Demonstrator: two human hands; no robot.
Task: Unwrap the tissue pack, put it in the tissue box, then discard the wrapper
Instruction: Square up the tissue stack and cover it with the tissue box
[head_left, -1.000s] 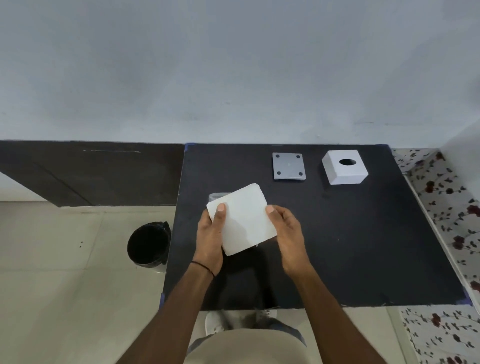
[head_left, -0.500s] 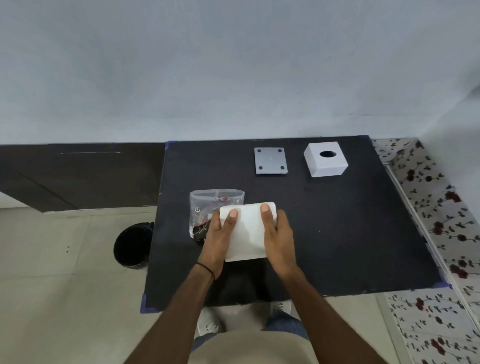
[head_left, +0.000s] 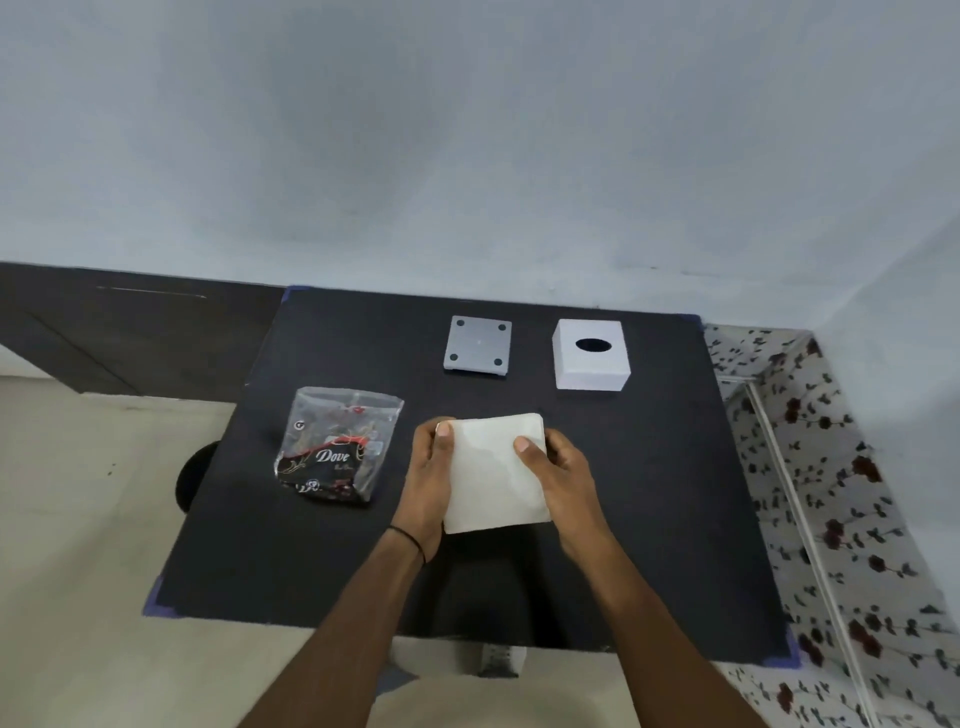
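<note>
Tissue stack (head_left: 493, 473): bare and white, held just above the black table (head_left: 649, 493) near its centre, tilted slightly.
Left hand (head_left: 428, 480): clamped on the stack's 9 o'clock edge, thumb over the top corner.
Right hand (head_left: 563, 475): clamped on the 3 o'clock edge, thumb on top, fingers hidden beneath.
Handling: probably light, soft and loose-leaved; likely to sag or fan apart if pinched at one corner. Best squeezed flat from opposite edges, supported underneath.
Tissue box cover (head_left: 592, 356): white, oval slot up, at 1 o'clock from the stack, well apart.
Grey base plate (head_left: 478, 344): at 12 o'clock, beside the cover.
Wrapper (head_left: 335, 449): empty, crumpled, at 9 o'clock, near the left hand, not yet discarded.
Bin (head_left: 192, 475): dark, on the floor past the table's 9 o'clock edge.
</note>
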